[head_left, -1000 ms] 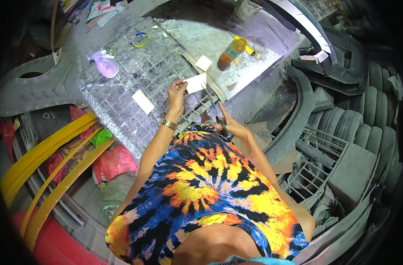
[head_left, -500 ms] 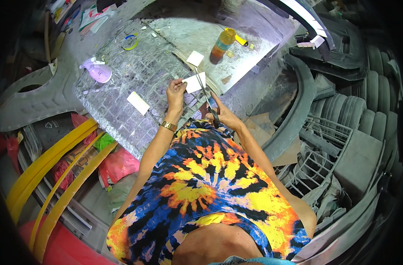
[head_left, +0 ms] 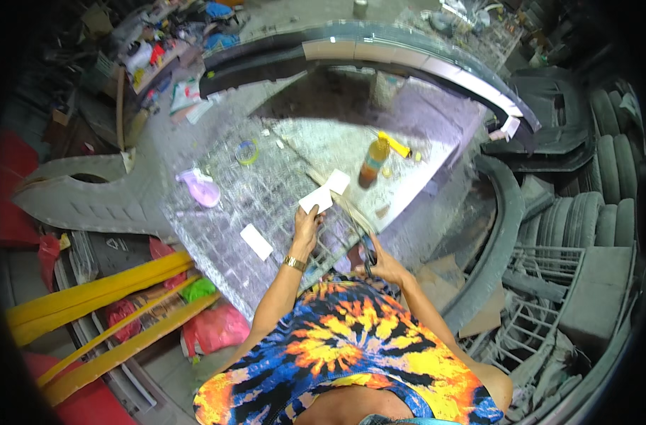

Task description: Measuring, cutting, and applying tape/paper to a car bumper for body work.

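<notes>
My left hand (head_left: 307, 229) pinches a white rectangular card (head_left: 316, 201) between thumb and fingers, above the worn table. In my right hand (head_left: 390, 264) is a pair of scissors (head_left: 370, 261) with dark handles, held close to my shirt at the table's near edge. Its blades hardly show. A smaller white piece (head_left: 338, 182) touches or overlaps the held card's far right corner; I cannot tell which. Another white card (head_left: 256, 242) lies flat on the table, left of my left hand.
A bottle of orange liquid (head_left: 374, 163) stands beyond my hands, beside a yellow-handled tool (head_left: 395, 144). A purple spray bottle (head_left: 201, 190) and a roll of tape (head_left: 246, 151) are at left. A curved dark panel (head_left: 496, 234) borders the right side; yellow strips (head_left: 103, 287) jut out at lower left.
The view has tilted up, showing more of the far background. The scissors' blades, which lay across the held card's right side, are now away from it. My left hand keeps its hold.
</notes>
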`<state>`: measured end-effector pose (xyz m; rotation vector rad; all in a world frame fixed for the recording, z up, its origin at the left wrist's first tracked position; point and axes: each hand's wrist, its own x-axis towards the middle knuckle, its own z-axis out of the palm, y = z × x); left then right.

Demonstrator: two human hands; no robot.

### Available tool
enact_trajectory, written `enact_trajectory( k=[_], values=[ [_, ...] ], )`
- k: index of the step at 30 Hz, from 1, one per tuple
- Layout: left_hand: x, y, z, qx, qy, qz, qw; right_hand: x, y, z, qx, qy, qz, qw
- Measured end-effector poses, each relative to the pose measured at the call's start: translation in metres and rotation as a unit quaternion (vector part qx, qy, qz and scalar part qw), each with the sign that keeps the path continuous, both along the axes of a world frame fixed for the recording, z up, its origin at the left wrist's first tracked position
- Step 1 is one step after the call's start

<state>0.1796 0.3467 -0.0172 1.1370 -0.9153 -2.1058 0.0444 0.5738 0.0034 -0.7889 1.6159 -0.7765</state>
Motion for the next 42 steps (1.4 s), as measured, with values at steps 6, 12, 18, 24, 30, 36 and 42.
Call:
enact_trajectory(
  k=[6,12,18,24,30,36,42],
  values=[
    [-0.007,-0.059,0.035,-0.123,-0.054,0.06,0.989,-0.009,-0.026,-0.011,0.023,0.242,0.053,0.969],
    [-0.01,-0.084,0.047,-0.166,-0.015,0.099,0.981,0.011,-0.074,-0.033,-0.043,0.39,0.116,0.912],
    [0.018,-0.055,0.035,-0.181,-0.084,0.024,0.98,0.029,-0.08,-0.05,-0.057,0.453,0.109,0.883],
    [0.031,0.006,0.033,-0.101,-0.053,-0.02,0.993,0.021,-0.065,-0.051,-0.08,0.436,0.036,0.895],
    [0.044,0.034,0.017,-0.118,-0.034,-0.054,0.991,0.01,-0.054,-0.055,-0.103,0.387,0.047,0.915],
    [0.023,0.028,0.015,-0.122,-0.028,-0.117,0.985,-0.005,-0.02,-0.029,-0.09,0.32,-0.083,0.939],
    [0.01,0.002,0.028,-0.154,-0.034,-0.185,0.97,-0.001,-0.002,-0.038,-0.186,-0.008,-0.363,0.913]
  ],
)
